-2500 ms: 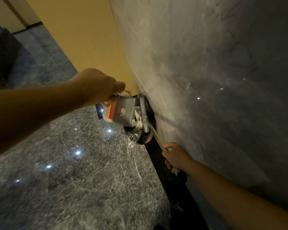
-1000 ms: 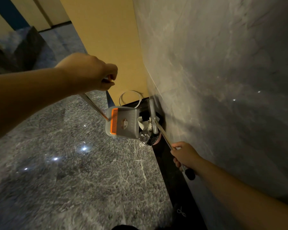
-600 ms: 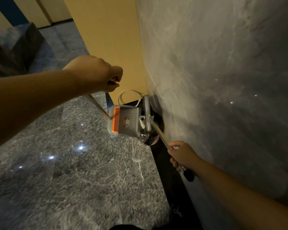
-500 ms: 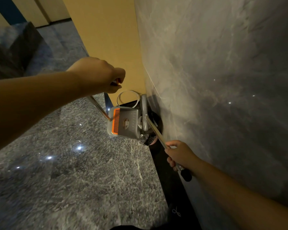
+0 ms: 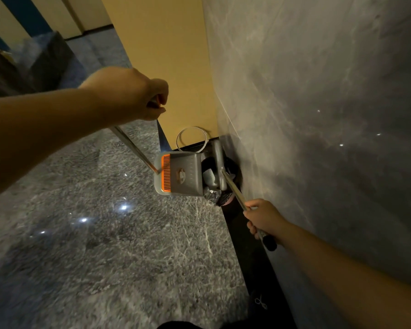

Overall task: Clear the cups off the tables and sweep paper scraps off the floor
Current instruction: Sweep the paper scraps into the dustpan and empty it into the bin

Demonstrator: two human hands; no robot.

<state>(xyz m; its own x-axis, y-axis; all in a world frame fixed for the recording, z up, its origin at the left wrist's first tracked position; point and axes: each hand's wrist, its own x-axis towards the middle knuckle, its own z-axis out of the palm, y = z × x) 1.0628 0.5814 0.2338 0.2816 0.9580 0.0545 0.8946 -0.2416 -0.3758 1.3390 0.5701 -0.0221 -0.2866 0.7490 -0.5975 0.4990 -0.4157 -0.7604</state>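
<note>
Left hand (image 5: 128, 96) clamped on dustpan (image 5: 178, 174) handle; right hand (image 5: 263, 218) clamped on broom (image 5: 220, 167) handle. Paper scraps (image 5: 210, 179) at pan mouth over bin (image 5: 230, 184), beside wall. Tilt pan steeply, rake scraps inward, keep pan lip inside bin rim.

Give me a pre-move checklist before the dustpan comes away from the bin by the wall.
1. Left hand grips the dustpan handle: ok.
2. Right hand grips the broom handle: ok.
3. Dustpan is tipped with its mouth toward the black-lined bin at the grey wall: ok.
4. Dustpan fully emptied: cannot tell, its inside faces away.
5. Scraps landed inside the bin: pale pieces show at the opening, ok; whether any fell behind it, cannot tell.
6. Marble floor beside the bin free of scraps: ok where visible, though dim.
</note>
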